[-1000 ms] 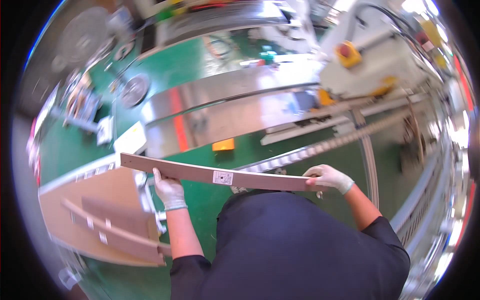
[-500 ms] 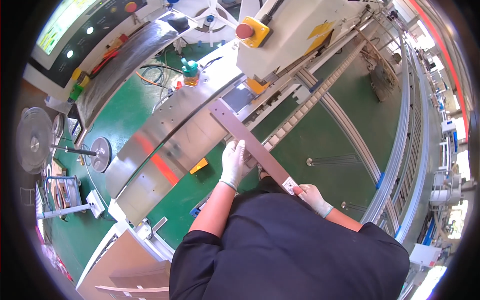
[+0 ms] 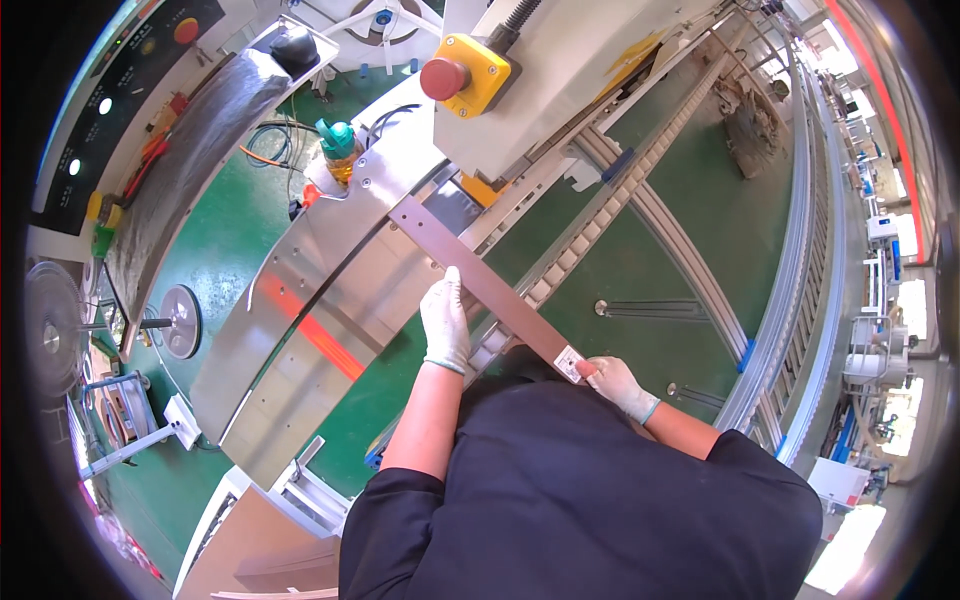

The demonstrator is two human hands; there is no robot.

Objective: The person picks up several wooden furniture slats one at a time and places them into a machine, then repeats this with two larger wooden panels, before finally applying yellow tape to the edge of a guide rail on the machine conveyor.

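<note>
A long, narrow brown panel strip (image 3: 490, 290) slants across in front of me, with small holes at its far end and a white label (image 3: 569, 364) at its near end. My left hand (image 3: 445, 318), in a pale glove, grips the strip's left edge near the middle, its thumb on top. At the labelled end, my gloved right hand (image 3: 618, 386) pinches the strip, a bare-looking fingertip beside the label. The far end lies over the machine's metal table (image 3: 350, 300), next to the slot with the guide parts.
Beyond the table stands a machine housing with a red emergency stop button (image 3: 444, 78) on a yellow box. A green-capped bottle (image 3: 340, 152) stands on the metal plate. A chain conveyor track (image 3: 600, 225) runs off to the far right. Brown panels (image 3: 285, 565) lean at lower left.
I have come nearer the machine; its housing and button look larger. The strip's far end has moved left and farther over the metal table, still held in both hands.
</note>
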